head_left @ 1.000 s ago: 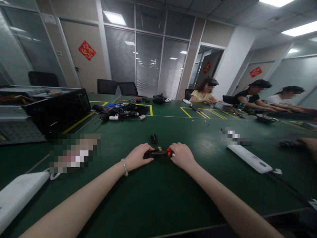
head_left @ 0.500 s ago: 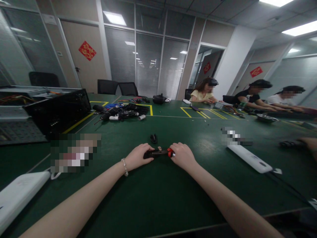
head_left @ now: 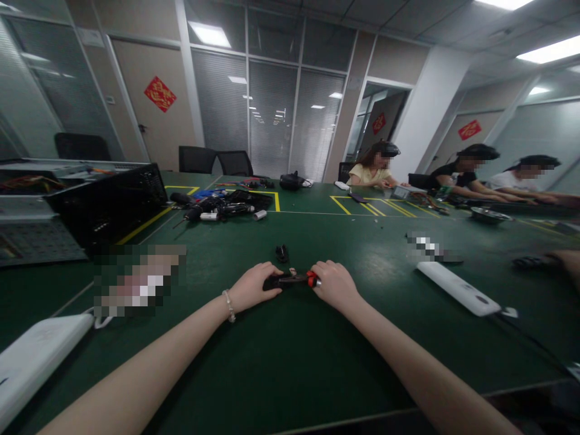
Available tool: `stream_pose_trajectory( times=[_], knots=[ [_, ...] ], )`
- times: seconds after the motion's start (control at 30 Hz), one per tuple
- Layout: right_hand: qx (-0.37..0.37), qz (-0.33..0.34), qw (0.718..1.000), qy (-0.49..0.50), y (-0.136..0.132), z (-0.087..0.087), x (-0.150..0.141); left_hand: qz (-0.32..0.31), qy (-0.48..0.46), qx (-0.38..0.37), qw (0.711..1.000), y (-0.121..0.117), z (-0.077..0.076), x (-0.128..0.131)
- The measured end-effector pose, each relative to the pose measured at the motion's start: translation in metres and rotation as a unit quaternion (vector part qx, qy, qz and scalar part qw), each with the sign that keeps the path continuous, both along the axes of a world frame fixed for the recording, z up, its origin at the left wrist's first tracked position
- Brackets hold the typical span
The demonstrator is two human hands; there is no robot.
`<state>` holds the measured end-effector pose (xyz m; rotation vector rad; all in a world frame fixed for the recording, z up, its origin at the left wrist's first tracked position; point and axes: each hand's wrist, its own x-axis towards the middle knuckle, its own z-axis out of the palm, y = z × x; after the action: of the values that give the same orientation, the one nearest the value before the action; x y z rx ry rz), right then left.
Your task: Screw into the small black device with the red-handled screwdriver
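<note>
My right hand (head_left: 336, 283) is closed around the red handles of a pair of pliers (head_left: 297, 278), whose dark metal jaws point left. At the jaws' end, my left hand (head_left: 256, 285) pinches a small black part (head_left: 272, 282) between thumb and fingers; its exact kind is not clear. The jaws reach up to that part and seem to touch it. A small pale bit (head_left: 292, 271) shows just behind the jaws. Beyond my hands, a little black piece (head_left: 281, 252) lies on the green table (head_left: 290, 356).
An opened computer case (head_left: 109, 205) stands at the left. Tools and cables (head_left: 222, 204) are heaped behind. White power strips (head_left: 457, 289) lie on both sides, near blurred-out items. A metal bowl (head_left: 489, 215) sits at the right. Several people work at the far right; another hand (head_left: 568, 266) enters there.
Both hands and the pliers stay almost exactly where they were. The view has shifted very slightly.
</note>
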<state>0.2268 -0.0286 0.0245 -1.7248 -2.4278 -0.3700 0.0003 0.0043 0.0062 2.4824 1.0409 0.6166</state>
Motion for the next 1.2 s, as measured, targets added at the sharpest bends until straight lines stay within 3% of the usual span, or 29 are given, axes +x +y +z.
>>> stream_pose_trajectory(
  times=[0.67, 1.2],
  knots=[
    [0.0, -0.004, 1.0, -0.004, 0.0006, -0.0018, 0.0005, 0.013, 0.004, -0.028, 1.0, -0.0031, 0.0055, 0.001],
    [0.003, -0.002, 1.0, 0.0, -0.001, -0.0003, 0.0009, 0.004, -0.002, 0.001, 1.0, -0.0014, 0.0019, 0.0009]
  ],
)
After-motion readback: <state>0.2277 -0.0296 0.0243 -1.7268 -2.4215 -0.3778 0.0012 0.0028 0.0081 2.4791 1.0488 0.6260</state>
